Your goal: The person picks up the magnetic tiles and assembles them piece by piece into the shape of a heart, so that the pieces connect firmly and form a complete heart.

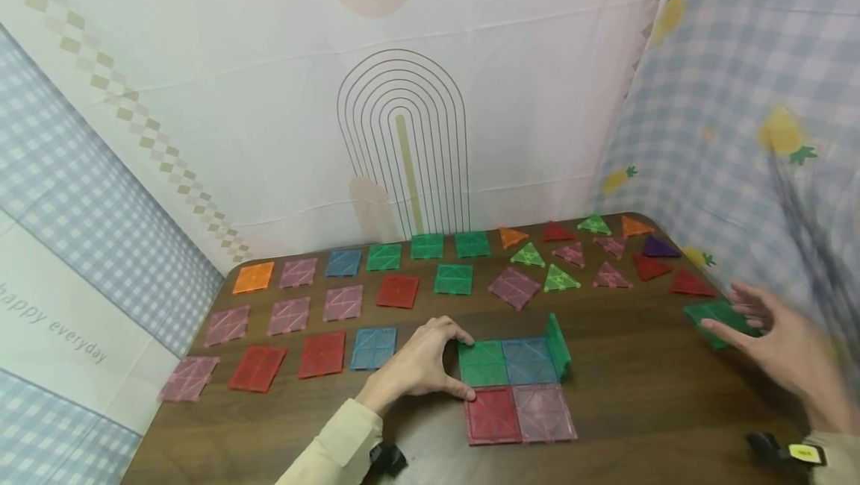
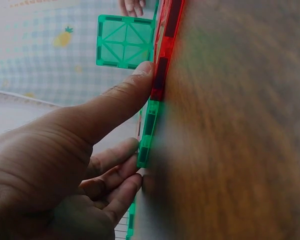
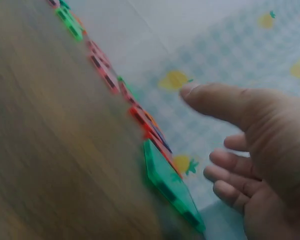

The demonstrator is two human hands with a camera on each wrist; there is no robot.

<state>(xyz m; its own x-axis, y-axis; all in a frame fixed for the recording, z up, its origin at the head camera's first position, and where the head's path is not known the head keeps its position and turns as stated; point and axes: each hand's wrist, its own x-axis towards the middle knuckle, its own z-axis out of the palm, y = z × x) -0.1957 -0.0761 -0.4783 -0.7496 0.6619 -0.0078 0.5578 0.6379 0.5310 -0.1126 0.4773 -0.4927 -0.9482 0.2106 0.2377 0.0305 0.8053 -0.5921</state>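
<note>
Four flat square tiles form a block in the head view: a green tile, a blue tile, a red tile and a pink tile. An upright green tile stands along the blue tile's right edge. My left hand rests at the block's left side, thumb touching near where red and green meet, fingertips by the flat green tile's far corner. Over at the right table edge, my right hand is beside a loose green tile; the right wrist view shows its fingers apart from that tile.
Square tiles lie in rows to the left and back, among them an orange tile and a red tile. Triangular tiles, such as a purple triangle, lie at the back right. Patterned cloth hangs behind the wooden table.
</note>
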